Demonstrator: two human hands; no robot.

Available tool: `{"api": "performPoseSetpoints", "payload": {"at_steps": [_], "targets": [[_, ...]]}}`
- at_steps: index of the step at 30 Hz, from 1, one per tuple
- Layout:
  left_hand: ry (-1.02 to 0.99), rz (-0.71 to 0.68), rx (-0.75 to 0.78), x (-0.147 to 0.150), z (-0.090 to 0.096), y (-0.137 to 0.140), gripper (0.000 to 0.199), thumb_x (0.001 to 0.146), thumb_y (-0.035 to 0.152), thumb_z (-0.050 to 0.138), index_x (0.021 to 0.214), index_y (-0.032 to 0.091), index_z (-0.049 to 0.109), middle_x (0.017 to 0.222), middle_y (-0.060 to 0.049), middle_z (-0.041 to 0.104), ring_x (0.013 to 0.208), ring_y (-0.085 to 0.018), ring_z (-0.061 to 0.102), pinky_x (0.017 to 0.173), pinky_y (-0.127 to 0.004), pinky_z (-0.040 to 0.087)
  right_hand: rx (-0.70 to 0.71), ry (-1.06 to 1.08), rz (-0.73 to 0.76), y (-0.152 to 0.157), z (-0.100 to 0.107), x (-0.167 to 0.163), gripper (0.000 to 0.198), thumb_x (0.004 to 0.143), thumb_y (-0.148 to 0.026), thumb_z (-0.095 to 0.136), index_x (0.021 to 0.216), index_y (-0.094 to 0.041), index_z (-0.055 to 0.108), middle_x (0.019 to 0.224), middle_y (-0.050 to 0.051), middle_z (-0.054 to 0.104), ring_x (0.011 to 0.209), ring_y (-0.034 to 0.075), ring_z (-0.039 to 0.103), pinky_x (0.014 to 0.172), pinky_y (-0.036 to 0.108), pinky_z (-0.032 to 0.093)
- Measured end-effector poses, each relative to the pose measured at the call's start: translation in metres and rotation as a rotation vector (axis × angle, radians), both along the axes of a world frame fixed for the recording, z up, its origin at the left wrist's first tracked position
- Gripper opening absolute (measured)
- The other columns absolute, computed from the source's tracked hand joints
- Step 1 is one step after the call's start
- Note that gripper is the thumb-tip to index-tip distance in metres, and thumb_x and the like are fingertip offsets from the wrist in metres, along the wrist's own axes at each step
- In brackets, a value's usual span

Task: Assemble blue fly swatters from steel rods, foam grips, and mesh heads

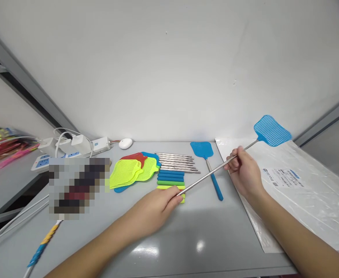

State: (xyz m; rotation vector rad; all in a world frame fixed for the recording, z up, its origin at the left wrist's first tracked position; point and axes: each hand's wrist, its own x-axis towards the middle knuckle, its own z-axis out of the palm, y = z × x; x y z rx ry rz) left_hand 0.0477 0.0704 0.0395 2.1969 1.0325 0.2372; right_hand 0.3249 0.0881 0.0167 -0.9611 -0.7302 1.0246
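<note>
Left hand [154, 210] hides the swatter rod's [206, 175] near end.

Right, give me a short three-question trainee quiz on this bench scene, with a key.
1. True or false: both hands grip the metal rod of the blue swatter head.
2. Which sits farthest left on the table? A: finished blue swatter; B: yellow-green heads; C: bare metal rods.
3. What lies under the bare metal rods, nearer the camera?

Key:
1. True: the left hand holds the near end, the right hand holds it farther along.
2. B.
3. A stack of coloured handle grips, blue, green and yellow.
</note>
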Motion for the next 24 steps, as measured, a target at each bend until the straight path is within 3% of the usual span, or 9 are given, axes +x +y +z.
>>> {"api": "performPoseSetpoints", "payload": {"at_steps": [2, 6, 9, 13, 19, 24], "targets": [[0.122, 0.019, 0.185, 0.0, -0.001, 0.0, 0.033, 0.101, 0.04, 0.028, 0.087, 0.023, 0.052, 0.076, 0.001, 0.061, 0.066, -0.016, 0.055, 0.056, -0.026, 0.028, -0.048, -0.092, 0.088, -0.006, -0.008, -0.017, 0.028, 0.087, -0.048, 0.061, 0.079, -0.021, 0.059, 0.05, -0.007, 0.039, 0.05, 0.009, 0.049, 0.057, 0.023, 0.045], [0.3, 0.008, 0.506, 0.0, -0.005, 0.003, 0.027, 0.101, 0.034, 0.031, 0.086, 0.022, 0.051, 0.071, 0.001, 0.061, 0.059, -0.017, 0.055, 0.052, -0.029, 0.02, -0.112, -0.198, 0.451, -0.023, -0.02, -0.05, 0.027, 0.091, -0.049, 0.054, 0.091, -0.022, 0.06, 0.053, -0.006, 0.049, 0.049, 0.011, 0.051, 0.055, 0.026, 0.045], [0.38, 0.002, 0.691, 0.002, -0.008, 0.006, 0.013, 0.096, 0.021, 0.041, 0.087, 0.023, 0.051, 0.072, 0.001, 0.059, 0.06, -0.019, 0.056, 0.052, -0.031, 0.018, -0.121, -0.217, 0.541, -0.031, -0.02, -0.059, 0.028, 0.092, -0.048, 0.054, 0.096, -0.022, 0.062, 0.059, -0.003, 0.056, 0.053, 0.012, 0.052, 0.057, 0.027, 0.046], [0.397, 0.03, 0.767, 0.005, -0.011, 0.009, 0.009, 0.094, 0.019, 0.046, 0.088, 0.023, 0.052, 0.07, 0.001, 0.059, 0.06, -0.019, 0.056, 0.055, -0.031, 0.022, -0.143, -0.252, 0.461, -0.032, -0.017, -0.055, 0.028, 0.09, -0.047, 0.057, 0.093, -0.02, 0.065, 0.058, -0.002, 0.055, 0.056, 0.012, 0.05, 0.058, 0.026, 0.043], [0.353, 0.08, 0.751, 0.009, -0.015, 0.011, 0.028, 0.101, 0.033, 0.034, 0.083, 0.021, 0.051, 0.065, 0.001, 0.065, 0.055, -0.019, 0.057, 0.061, -0.033, 0.03, -0.134, -0.146, 0.309, -0.023, -0.014, -0.052, 0.028, 0.088, -0.047, 0.06, 0.089, -0.02, 0.067, 0.054, -0.005, 0.043, 0.053, 0.011, 0.044, 0.056, 0.024, 0.041], [0.428, 0.146, 0.791, -0.003, -0.008, 0.024, 0.035, 0.1, 0.042, 0.034, 0.079, 0.021, 0.053, 0.06, -0.001, 0.064, 0.051, -0.02, 0.055, 0.058, -0.032, 0.027, -0.056, -0.07, 0.093, -0.009, -0.001, -0.024, 0.029, 0.086, -0.048, 0.063, 0.081, -0.019, 0.068, 0.055, -0.005, 0.037, 0.053, 0.009, 0.038, 0.053, 0.022, 0.041]]}}
